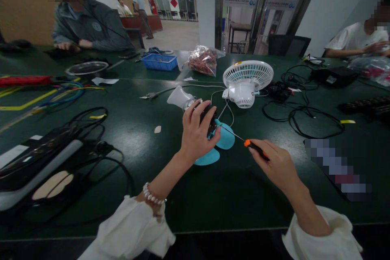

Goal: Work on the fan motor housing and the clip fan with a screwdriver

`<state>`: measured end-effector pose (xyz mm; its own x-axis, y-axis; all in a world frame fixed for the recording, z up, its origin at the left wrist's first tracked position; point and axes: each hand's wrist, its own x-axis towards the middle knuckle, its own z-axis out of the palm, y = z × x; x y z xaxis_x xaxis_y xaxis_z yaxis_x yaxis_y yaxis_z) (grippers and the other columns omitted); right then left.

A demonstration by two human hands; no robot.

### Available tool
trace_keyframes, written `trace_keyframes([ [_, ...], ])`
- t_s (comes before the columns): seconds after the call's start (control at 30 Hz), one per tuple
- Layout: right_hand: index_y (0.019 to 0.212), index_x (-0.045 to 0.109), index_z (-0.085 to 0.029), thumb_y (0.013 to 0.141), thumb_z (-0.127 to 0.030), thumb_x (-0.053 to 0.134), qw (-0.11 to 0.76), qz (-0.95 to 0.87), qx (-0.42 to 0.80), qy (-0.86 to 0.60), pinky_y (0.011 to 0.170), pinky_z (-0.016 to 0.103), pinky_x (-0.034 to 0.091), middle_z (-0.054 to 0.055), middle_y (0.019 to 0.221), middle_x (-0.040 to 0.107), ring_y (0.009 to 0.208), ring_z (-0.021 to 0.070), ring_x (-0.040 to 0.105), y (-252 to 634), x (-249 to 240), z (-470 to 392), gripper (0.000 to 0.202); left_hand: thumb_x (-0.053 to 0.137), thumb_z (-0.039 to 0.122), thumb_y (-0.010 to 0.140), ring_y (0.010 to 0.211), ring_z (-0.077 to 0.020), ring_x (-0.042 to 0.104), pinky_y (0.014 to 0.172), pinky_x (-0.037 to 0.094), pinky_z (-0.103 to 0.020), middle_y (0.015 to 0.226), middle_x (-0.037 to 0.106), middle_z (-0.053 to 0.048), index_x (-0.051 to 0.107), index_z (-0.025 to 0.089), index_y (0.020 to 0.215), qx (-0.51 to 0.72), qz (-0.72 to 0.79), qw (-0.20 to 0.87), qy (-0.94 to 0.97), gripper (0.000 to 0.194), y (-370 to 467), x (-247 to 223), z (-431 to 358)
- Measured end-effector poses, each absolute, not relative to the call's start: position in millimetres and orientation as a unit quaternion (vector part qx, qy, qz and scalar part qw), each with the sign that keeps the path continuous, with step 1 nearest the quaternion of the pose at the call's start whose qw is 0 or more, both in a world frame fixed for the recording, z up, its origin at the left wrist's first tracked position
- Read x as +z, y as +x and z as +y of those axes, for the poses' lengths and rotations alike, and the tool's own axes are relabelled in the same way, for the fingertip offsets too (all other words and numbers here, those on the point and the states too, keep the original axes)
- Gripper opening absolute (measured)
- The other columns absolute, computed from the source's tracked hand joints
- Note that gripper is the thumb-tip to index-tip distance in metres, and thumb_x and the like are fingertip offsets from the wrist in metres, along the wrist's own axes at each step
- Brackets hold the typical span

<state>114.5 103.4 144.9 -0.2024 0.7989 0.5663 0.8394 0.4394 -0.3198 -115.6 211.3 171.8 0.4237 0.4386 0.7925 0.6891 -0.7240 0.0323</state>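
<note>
My left hand (199, 128) is wrapped over the dark fan motor (208, 113), its fingers curled around the top. Light-blue fan blades (226, 136) stick out beneath and beside that hand, touching the table. A white flared fan base (179, 96) lies on its side just behind the fingers. In my right hand (276, 162) is a screwdriver (257, 149) with an orange and black handle. Its thin shaft points left, and the tip reaches the motor near the blades; the exact contact spot is too small to tell. Behind stands a white fan cage with its housing (245, 93).
A blue basket (160, 61) and a clear bag of copper-coloured pieces (203, 61) stand at the back. Black cables (304, 120) coil at right. A power cord with plug (149, 96) runs to the fan. Equipment and wires (39, 162) crowd the left. Other people sit across the table.
</note>
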Motion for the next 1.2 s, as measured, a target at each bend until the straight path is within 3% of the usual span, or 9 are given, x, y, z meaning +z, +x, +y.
trace_keyframes([
  [0.13, 0.113, 0.058, -0.018, 0.096, -0.028, 0.046, 0.346, -0.773, -0.016, -0.531, 0.062, 0.028, 0.054, 0.008, 0.095, 0.068, 0.078, 0.0185, 0.067, 111.4, 147.4, 102.0, 0.023, 0.058, 0.028, 0.080, 0.135, -0.0342, 0.032, 0.110, 0.031, -0.054, 0.142, 0.040, -0.013, 0.043, 0.020, 0.134, -0.413, -0.343, 0.140, -0.832, 0.057, -115.3, 171.9, 210.6],
  [0.33, 0.119, 0.053, -0.020, 0.089, -0.025, 0.055, 0.382, -0.752, -0.007, -0.538, 0.071, 0.030, 0.057, 0.008, 0.102, 0.067, 0.088, 0.0199, 0.067, 106.9, 150.6, 101.2, 0.030, 0.058, 0.028, 0.080, 0.135, -0.0344, 0.032, 0.110, 0.031, -0.054, 0.141, 0.040, -0.013, 0.043, 0.021, 0.134, -0.415, -0.344, 0.142, -0.830, 0.056, -114.5, 173.0, 210.1],
  [0.5, 0.105, 0.054, -0.021, 0.087, -0.023, 0.055, 0.404, -0.734, -0.034, -0.545, 0.068, 0.031, 0.057, 0.006, 0.094, 0.066, 0.079, 0.0189, 0.067, 107.8, 148.9, 101.5, 0.019, 0.058, 0.028, 0.080, 0.135, -0.0349, 0.032, 0.109, 0.031, -0.055, 0.142, 0.039, -0.013, 0.042, 0.022, 0.134, -0.409, -0.347, 0.141, -0.832, 0.057, -114.8, 172.6, 210.7],
  [0.7, 0.100, 0.057, -0.021, 0.088, -0.021, 0.055, 0.397, -0.750, -0.047, -0.527, 0.069, 0.029, 0.055, 0.006, 0.093, 0.067, 0.082, 0.0186, 0.066, 110.2, 152.2, 100.2, 0.012, 0.058, 0.030, 0.080, 0.135, -0.0342, 0.031, 0.110, 0.030, -0.054, 0.143, 0.039, -0.013, 0.042, 0.021, 0.135, -0.410, -0.345, 0.137, -0.833, 0.058, -115.3, 171.1, 211.7],
  [1.2, 0.108, 0.061, -0.018, 0.094, -0.029, 0.051, 0.369, -0.761, -0.037, -0.533, 0.062, 0.027, 0.054, 0.008, 0.095, 0.071, 0.078, 0.0184, 0.069, 115.6, 147.7, 100.7, 0.020, 0.058, 0.031, 0.080, 0.135, -0.0354, 0.031, 0.109, 0.032, -0.055, 0.143, 0.038, -0.013, 0.041, 0.022, 0.135, -0.404, -0.341, 0.147, -0.836, 0.058, -115.8, 171.5, 212.6],
])
